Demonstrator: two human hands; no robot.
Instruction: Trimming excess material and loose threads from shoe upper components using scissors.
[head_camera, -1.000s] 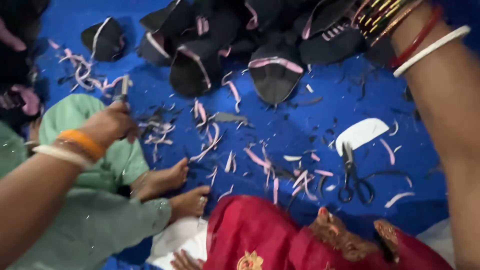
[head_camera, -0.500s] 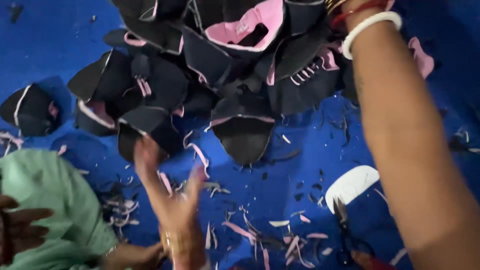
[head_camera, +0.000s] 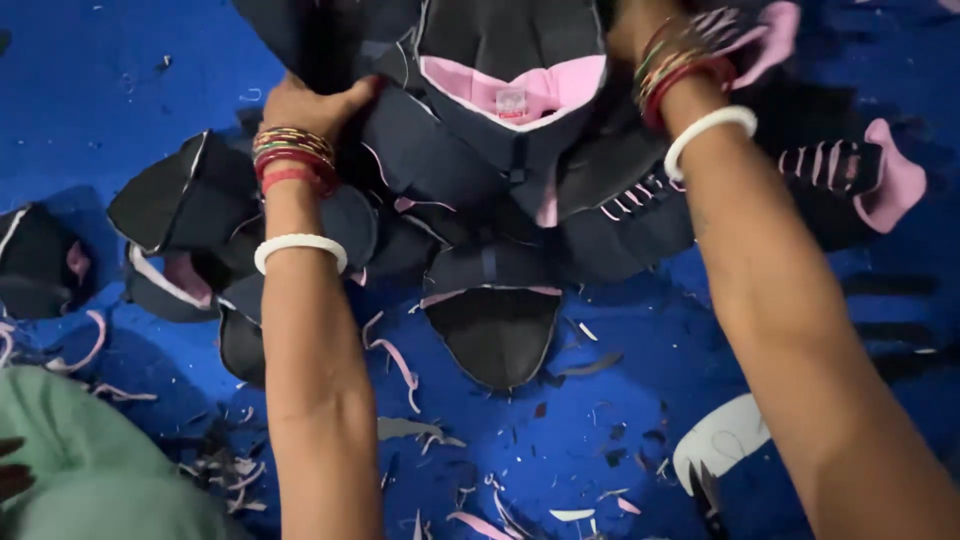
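Blue floor sheet (head_camera: 120, 80) littered at 6 o'clock with pink and dark trimmings (head_camera: 395, 362); white cut-out (head_camera: 725, 440) and probable scissor tip (head_camera: 708, 492) at 5 o'clock, just beside the right forearm. Green cloth (head_camera: 80, 480) at 7 o'clock, well apart from the work.

Step in hand, as judged: lifting or spreading one dark padded piece with pink lining (head_camera: 510, 95) off the heap of dark pieces (head_camera: 200, 200). To do well:
- pull evenly from both sides, keeping the piece flat
- take only the one layer, not the neighbours beneath
- lift clear before drawing back toward 6 o'clock, forearms kept off the scissor tip
- watch for the black tongue-shaped piece (head_camera: 495, 335) snagging underneath

Left hand (head_camera: 318, 105) at 11 o'clock: fingers curled closed over a dark edge, thumb on top, firm pinch. Lined piece just to the 3 o'clock side of those fingers. Held edge probably part of it or of the layer touching it, not separable by eye.

Right hand (head_camera: 632, 28) at 1 o'clock, farthest out: mostly buried in the fabric at the frame top, fingers hidden, opening not readable. Lined piece touching it on the 9 o'clock side, spanning between both hands
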